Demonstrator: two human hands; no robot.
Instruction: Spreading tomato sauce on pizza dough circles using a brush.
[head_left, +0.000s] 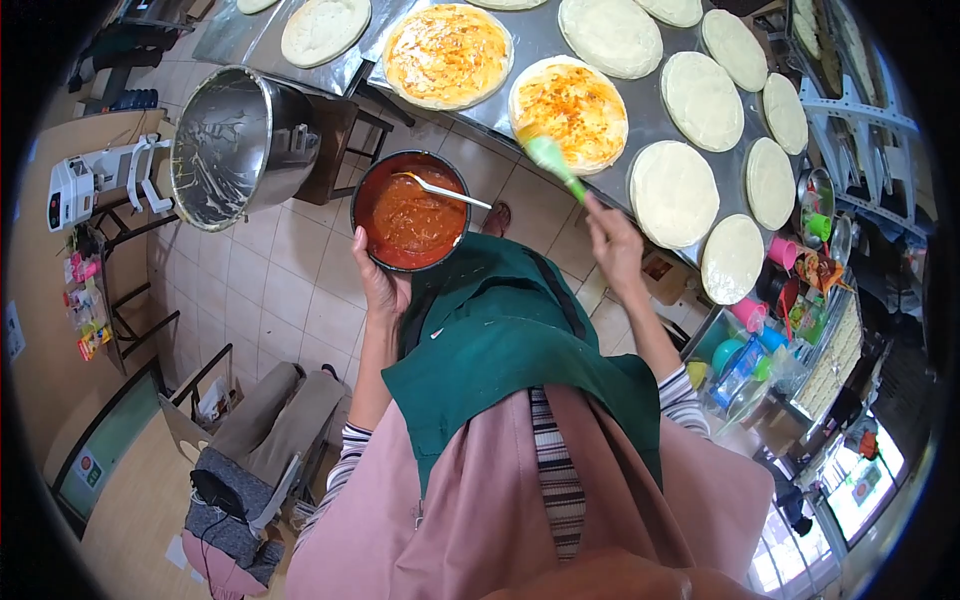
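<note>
My left hand (384, 279) grips a dark round bowl (358, 196) by its near left side. Orange-red sauce (412, 217) fills part of it, and a white plastic spoon (451, 194) leans in the sauce with its handle over the rim. In my right hand (616, 241) is a green-handled brush (551, 161), its head at the lower left edge of a round flat dough (571, 112) streaked with orange sauce. Left of that lies another sauced dough round (448, 56). Several plain pale rounds, one of them here (673, 195), cover the metal table (491, 112) to the right.
A large metal mixing bowl (292, 142) stands at the left on a wooden stool (330, 150), near a white mixer (75, 191). Cups and plastic packets (739, 371) crowd the right side beside metal racks (862, 105). A person (262, 450) sits at lower left.
</note>
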